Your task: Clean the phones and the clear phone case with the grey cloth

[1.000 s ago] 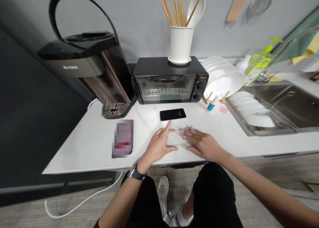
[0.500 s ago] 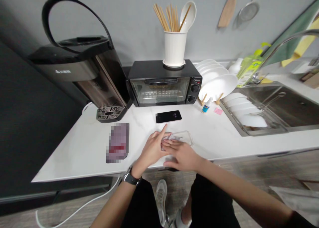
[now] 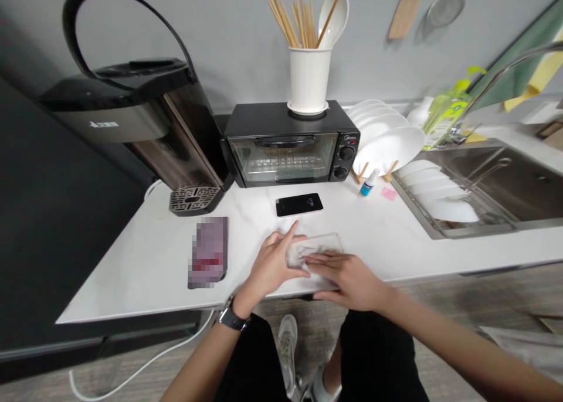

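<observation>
"Pale table (image 3: 132, 273) before us; where's our clear case (image 3: 317, 244)?"

"Near the front edge, partly under our hands. Our left hand (image 3: 271, 262), spread wide, grips its nine o'clock end; our right hand (image 3: 354, 282) rests with fingers (image 3: 326, 261) flat and close together on top. Whether they hold anything beneath, we can't tell."

"What could go wrong for us?"

"If we pressed unevenly or our left grip slackened, it might skid toward six o'clock and drop. A shove toward eleven could bump the black phone (image 3: 299, 204)."

"And containers, working outward?"

"Between one and two, a small bottle (image 3: 368, 183), contents unclear. Past it, toward two, the sink (image 3: 530, 185) holds white bowls (image 3: 455, 210). At twelve, we see a wire rack inside the oven (image 3: 281, 121); on top, a white cup (image 3: 309, 82) holds chopsticks (image 3: 304, 38) and a spoon (image 3: 339, 18)."
</observation>
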Tool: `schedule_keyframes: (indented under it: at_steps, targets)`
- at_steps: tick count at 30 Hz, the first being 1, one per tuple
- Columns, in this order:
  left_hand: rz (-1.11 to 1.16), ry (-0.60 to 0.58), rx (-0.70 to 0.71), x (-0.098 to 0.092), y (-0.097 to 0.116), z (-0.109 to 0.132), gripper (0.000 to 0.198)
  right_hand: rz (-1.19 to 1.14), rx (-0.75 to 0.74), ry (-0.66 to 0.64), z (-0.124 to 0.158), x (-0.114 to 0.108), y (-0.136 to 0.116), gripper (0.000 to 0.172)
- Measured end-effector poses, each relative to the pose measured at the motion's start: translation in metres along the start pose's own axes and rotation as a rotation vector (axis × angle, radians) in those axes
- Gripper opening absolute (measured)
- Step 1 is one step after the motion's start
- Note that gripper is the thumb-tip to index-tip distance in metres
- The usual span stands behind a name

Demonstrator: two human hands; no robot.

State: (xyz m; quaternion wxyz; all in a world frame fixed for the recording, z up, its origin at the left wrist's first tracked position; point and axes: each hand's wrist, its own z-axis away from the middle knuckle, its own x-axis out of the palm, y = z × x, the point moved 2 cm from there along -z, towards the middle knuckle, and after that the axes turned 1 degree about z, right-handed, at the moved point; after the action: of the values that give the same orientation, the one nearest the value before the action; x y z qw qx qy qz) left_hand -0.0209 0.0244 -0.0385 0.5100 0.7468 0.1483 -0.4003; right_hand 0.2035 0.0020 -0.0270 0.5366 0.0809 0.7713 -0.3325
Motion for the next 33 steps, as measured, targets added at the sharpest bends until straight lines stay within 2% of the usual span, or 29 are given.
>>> schedule_keyframes:
  at_steps: [1, 3, 5, 7, 9, 12, 13, 15, 16, 17, 19, 21, 23, 25, 26, 29, 30, 31, 33]
  targets:
    - [-0.007, -0.005, -0.009, 0.0, 0.0, 0.0, 0.136, 0.026, 0.024, -0.005, 0.004, -0.004, 0.004, 0.052]
    - [-0.013, -0.012, -0.009, 0.001, 0.0, -0.001, 0.135, 0.087, 0.072, 0.033, 0.005, -0.008, 0.01, 0.052]
    - [-0.005, -0.007, 0.009, 0.001, -0.001, -0.002, 0.129, 0.091, 0.064, 0.081, -0.003, -0.002, 0.005, 0.069]
    - [0.001, 0.007, 0.026, 0.001, -0.002, -0.001, 0.124, 0.036, 0.013, 0.075, -0.009, 0.005, -0.004, 0.084]
    - [-0.006, 0.007, 0.021, 0.001, -0.003, 0.0, 0.125, 0.002, -0.01, 0.027, -0.004, 0.004, -0.006, 0.08]
    - [-0.028, -0.01, -0.009, 0.002, -0.003, 0.0, 0.132, 0.059, 0.035, -0.007, 0.015, -0.008, 0.005, 0.055]
    - [-0.03, -0.019, -0.013, 0.002, -0.002, -0.001, 0.133, 0.097, 0.063, 0.012, 0.017, -0.011, 0.009, 0.052]
    - [-0.026, -0.028, -0.013, 0.001, 0.0, -0.001, 0.13, 0.15, 0.089, 0.065, 0.011, -0.008, 0.009, 0.059]
    - [-0.02, -0.03, -0.008, 0.001, 0.0, -0.001, 0.127, 0.15, 0.083, 0.093, 0.004, -0.002, 0.004, 0.069]
    - [-0.012, -0.03, 0.0, 0.0, 0.001, -0.001, 0.124, 0.128, 0.055, 0.103, -0.004, 0.004, -0.002, 0.078]
    - [-0.01, -0.026, 0.008, -0.001, 0.002, 0.0, 0.121, 0.048, 0.018, 0.093, -0.011, 0.012, -0.012, 0.085]
    - [-0.026, -0.032, 0.0, -0.001, 0.002, 0.001, 0.124, 0.008, 0.01, 0.046, -0.004, 0.009, -0.012, 0.077]
    - [-0.045, -0.042, -0.018, 0.0, 0.002, 0.0, 0.129, 0.036, 0.034, 0.011, 0.011, -0.001, -0.002, 0.059]
    - [-0.047, -0.054, -0.017, 0.001, 0.002, -0.001, 0.132, 0.105, 0.09, 0.048, 0.017, -0.005, 0.006, 0.051]
    - [-0.042, -0.056, -0.011, 0.001, 0.002, -0.002, 0.132, 0.13, 0.108, 0.078, 0.015, -0.003, 0.006, 0.054]
    - [-0.026, -0.056, 0.025, 0.002, 0.0, -0.001, 0.124, 0.094, 0.092, 0.149, -0.002, 0.013, -0.008, 0.084]
    - [-0.027, -0.055, 0.032, 0.002, -0.001, -0.001, 0.122, 0.059, 0.07, 0.14, -0.005, 0.017, -0.013, 0.089]
    - [-0.031, -0.054, 0.033, 0.002, -0.001, 0.0, 0.122, 0.031, 0.049, 0.121, -0.005, 0.018, -0.015, 0.088]
    - [-0.046, -0.055, 0.022, 0.002, -0.002, 0.001, 0.125, 0.026, 0.03, 0.071, 0.005, 0.012, -0.011, 0.07]
